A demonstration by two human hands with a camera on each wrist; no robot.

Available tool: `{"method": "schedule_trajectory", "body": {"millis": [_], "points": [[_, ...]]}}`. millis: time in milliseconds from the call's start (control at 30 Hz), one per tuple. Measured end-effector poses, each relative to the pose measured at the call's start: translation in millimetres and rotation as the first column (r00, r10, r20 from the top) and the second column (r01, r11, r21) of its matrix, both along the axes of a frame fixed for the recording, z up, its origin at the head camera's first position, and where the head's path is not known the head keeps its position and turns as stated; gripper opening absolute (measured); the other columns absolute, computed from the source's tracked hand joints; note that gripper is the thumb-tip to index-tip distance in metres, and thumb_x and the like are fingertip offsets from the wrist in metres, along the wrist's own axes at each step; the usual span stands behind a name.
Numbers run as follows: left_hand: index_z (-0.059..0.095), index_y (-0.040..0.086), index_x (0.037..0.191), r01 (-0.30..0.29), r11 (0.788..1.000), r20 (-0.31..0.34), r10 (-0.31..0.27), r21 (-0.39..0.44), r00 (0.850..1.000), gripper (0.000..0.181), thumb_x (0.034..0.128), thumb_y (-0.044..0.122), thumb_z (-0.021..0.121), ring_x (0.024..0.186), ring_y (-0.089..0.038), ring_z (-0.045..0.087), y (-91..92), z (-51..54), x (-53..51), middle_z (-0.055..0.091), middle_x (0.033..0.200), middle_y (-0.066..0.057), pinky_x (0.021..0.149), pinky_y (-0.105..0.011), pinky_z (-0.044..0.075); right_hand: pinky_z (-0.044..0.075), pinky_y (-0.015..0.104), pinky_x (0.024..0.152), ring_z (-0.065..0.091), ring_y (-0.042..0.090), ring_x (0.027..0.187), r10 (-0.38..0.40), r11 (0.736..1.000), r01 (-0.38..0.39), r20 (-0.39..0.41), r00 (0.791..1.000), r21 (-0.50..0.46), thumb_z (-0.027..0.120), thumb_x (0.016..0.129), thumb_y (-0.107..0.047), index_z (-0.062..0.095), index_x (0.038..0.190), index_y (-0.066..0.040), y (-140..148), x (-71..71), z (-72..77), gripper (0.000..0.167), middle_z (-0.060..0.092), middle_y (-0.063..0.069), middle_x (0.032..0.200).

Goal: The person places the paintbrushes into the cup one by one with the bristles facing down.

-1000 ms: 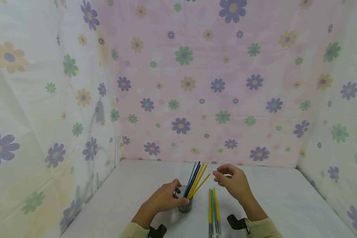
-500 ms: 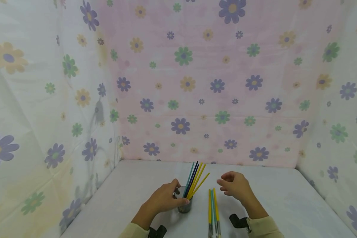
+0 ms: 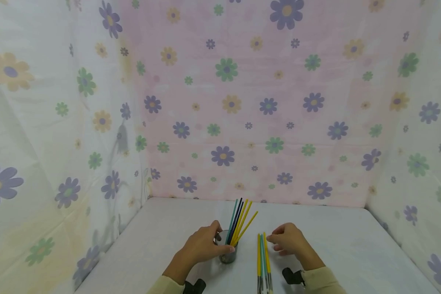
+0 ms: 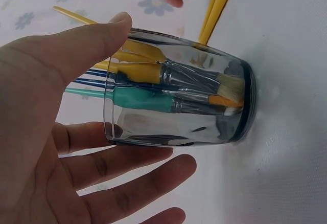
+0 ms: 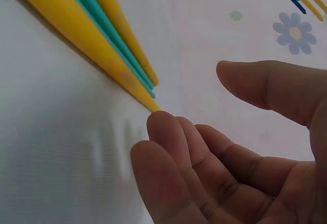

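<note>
My left hand point(image 3: 202, 245) holds a clear drinking glass point(image 4: 153, 127) near its rim, thumb on one side and forefinger on the other; the remaining fingers stick out past it. Inside the glass stand several paintbrushes point(image 4: 145, 100), bristles down, with yellow, dark blue and teal handles leaning right. To the right, yellow and teal paintbrushes point(image 3: 266, 253) lie side by side on the table, bristles toward me. My right hand point(image 3: 290, 241) is beside their handle ends. In the right wrist view its fingertips are at the tip of a yellow paintbrush point(image 5: 87, 35), with the thumb well apart.
A white cloth covers the table point(image 3: 353, 249). A pink flowered curtain point(image 3: 242, 134) hangs behind it, with pale flowered curtains at both sides. Dark wrist camera mounts point(image 3: 293, 276) sit by both sleeves.
My right hand has moved down and toward me, from beside the glass's brush handles to the handle ends of the lying paintbrushes. The left hand stays on the glass, whose brushes lean slightly more left.
</note>
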State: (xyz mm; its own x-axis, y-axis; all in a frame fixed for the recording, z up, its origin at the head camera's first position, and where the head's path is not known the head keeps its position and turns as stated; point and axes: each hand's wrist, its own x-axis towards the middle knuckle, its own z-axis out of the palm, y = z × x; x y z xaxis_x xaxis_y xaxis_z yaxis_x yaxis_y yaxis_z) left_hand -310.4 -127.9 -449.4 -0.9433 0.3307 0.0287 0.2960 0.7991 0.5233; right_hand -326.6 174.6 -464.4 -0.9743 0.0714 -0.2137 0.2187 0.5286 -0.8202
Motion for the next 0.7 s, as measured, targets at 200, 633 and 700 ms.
{"method": "schedule_trajectory", "body": {"millis": [200,633,700], "points": [[0.058,0.012,0.122,0.006,1.000,-0.005,-0.006,0.008,1.000,0.069,0.0810,0.063,0.081,0.082,-0.012,0.065,-0.9,-0.2,-0.5,0.071,0.106,-0.002,0.068,-0.041,0.055,0.059,0.032,0.058,0.069,0.020,0.068,0.038,0.992,-0.043,0.049,0.998,0.115,0.086,0.084,-0.023,0.064,0.106,0.001,-6,-1.6,-8.6,0.039,0.069,0.010,0.087],[0.057,0.012,0.123,0.008,1.000,0.000,-0.008,0.014,1.000,0.069,0.0816,0.062,0.081,0.083,-0.014,0.065,-0.8,-0.9,-0.8,0.071,0.108,-0.003,0.070,-0.042,0.056,0.057,0.030,0.056,0.068,0.019,0.064,0.086,0.973,-0.095,0.048,0.995,0.209,0.088,0.080,-0.016,0.062,0.094,-0.002,-21,7.2,-9.4,0.033,0.066,0.010,0.082],[0.057,0.012,0.123,0.007,1.000,0.003,-0.007,0.014,1.000,0.069,0.0816,0.061,0.081,0.084,-0.014,0.065,-0.7,-1.3,-0.9,0.071,0.108,-0.004,0.070,-0.043,0.056,0.057,0.030,0.055,0.068,0.019,0.063,0.086,0.973,-0.094,0.048,0.995,0.209,0.089,0.080,-0.014,0.061,0.093,-0.002,-22,7.5,-9.9,0.033,0.066,0.010,0.082]]}}
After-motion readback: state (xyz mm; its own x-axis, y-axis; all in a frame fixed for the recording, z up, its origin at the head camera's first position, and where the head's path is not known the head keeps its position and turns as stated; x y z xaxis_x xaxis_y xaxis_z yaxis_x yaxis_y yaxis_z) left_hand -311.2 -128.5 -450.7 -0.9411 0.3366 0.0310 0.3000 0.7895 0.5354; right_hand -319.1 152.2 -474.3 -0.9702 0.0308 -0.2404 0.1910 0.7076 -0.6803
